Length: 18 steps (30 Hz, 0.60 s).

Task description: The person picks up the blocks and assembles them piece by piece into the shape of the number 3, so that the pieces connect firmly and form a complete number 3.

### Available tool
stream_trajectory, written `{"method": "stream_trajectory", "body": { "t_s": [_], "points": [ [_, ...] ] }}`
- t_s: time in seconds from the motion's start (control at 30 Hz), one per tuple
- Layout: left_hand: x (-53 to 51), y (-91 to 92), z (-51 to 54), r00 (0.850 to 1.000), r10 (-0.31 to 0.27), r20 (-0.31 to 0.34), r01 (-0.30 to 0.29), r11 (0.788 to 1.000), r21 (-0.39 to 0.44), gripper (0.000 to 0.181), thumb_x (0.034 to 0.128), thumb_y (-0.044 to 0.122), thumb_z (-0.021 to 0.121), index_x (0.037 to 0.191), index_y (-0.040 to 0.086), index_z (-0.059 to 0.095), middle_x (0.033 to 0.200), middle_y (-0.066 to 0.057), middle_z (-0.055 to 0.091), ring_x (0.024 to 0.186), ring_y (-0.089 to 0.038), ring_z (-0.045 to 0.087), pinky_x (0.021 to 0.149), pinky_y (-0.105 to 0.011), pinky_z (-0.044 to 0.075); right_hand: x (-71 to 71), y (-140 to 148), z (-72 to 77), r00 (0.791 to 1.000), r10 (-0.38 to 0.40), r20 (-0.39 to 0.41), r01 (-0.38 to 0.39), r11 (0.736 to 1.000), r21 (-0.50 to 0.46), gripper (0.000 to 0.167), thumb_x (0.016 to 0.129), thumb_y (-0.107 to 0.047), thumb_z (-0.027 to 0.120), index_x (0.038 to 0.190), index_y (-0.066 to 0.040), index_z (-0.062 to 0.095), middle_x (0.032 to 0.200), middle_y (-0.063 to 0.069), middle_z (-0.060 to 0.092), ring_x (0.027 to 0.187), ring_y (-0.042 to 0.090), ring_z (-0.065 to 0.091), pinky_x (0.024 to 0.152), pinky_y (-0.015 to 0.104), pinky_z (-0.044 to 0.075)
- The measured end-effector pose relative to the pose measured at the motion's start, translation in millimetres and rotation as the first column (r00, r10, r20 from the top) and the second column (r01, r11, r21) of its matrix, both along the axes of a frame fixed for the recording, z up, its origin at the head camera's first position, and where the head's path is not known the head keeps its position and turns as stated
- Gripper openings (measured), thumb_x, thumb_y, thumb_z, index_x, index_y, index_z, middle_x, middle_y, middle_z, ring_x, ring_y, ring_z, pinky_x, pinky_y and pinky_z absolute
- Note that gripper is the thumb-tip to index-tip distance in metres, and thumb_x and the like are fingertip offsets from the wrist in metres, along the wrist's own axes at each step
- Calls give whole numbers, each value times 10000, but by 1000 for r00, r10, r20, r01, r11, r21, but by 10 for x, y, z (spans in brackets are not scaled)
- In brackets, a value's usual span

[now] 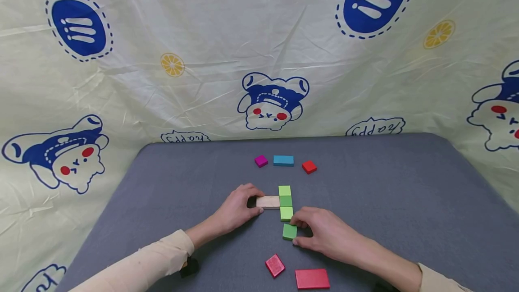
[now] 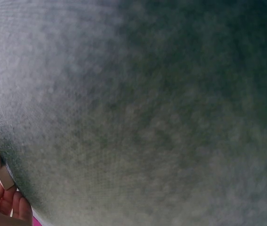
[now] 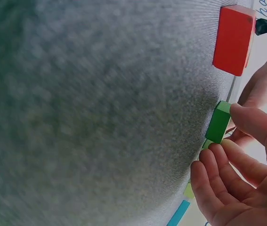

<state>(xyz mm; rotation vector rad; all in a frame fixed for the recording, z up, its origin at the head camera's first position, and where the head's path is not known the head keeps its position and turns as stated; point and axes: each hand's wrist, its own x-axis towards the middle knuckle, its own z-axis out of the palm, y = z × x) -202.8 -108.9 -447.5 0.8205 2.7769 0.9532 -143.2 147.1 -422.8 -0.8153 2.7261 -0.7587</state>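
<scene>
My left hand (image 1: 237, 206) pinches the left end of a pale wooden block (image 1: 268, 202), thumb on the near side; the left wrist view shows that hand (image 2: 4, 200) at the block (image 2: 4, 178). The wooden block's right end meets a column of light and mid green blocks (image 1: 285, 201). Just below the column, a separate green block (image 1: 289, 232) lies between the thumb and fingers of my right hand (image 1: 328, 233). In the right wrist view the right hand (image 3: 246, 169) pinches this green block (image 3: 218, 123).
Behind the column lie a purple block (image 1: 261, 161), a blue block (image 1: 283, 161) and a red block (image 1: 309, 167). Nearer the front edge are a small pinkish-red block (image 1: 275, 265) and a larger red block (image 1: 312, 279). A patterned cloth (image 1: 211, 98) hangs behind the grey table (image 1: 385, 184).
</scene>
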Motion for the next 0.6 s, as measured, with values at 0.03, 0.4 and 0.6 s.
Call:
{"method": "stream_trajectory", "body": {
  "t_s": [0.03, 0.4, 0.6],
  "points": [
    [1, -2, 0, 1000, 0, 0, 0, 1000, -1, 279, 891, 170, 730, 1161, 111, 691, 1074, 38, 606, 1024, -147, 527, 917, -368, 453, 1, -1, 0, 1000, -3, 0, 3, 1000, -3, 291, 794, -269, 823, 1041, -202, 686, 930, -146, 579, 833, 49, 538, 734, 294, 500],
    [-5, -7, -10, 1000, 7, 5, -7, 1000, -7, 283, 891, 175, 732, 1165, 116, 690, 1083, 41, 606, 1023, -138, 526, 917, -365, 454, -24, -30, -28, 999, -16, -37, 16, 1000, -3, 269, 798, -262, 822, 1027, -212, 688, 911, -151, 570, 824, 34, 532, 737, 293, 498],
    [-7, -4, -9, 1000, 10, 8, -10, 1000, -8, 286, 891, 179, 734, 1167, 119, 691, 1080, 45, 606, 1025, -137, 525, 918, -365, 455, -33, -42, -36, 998, -23, -52, 23, 1000, 0, 279, 788, -263, 831, 1023, -210, 689, 906, -149, 571, 821, 35, 530, 732, 292, 496]
  ]
}}
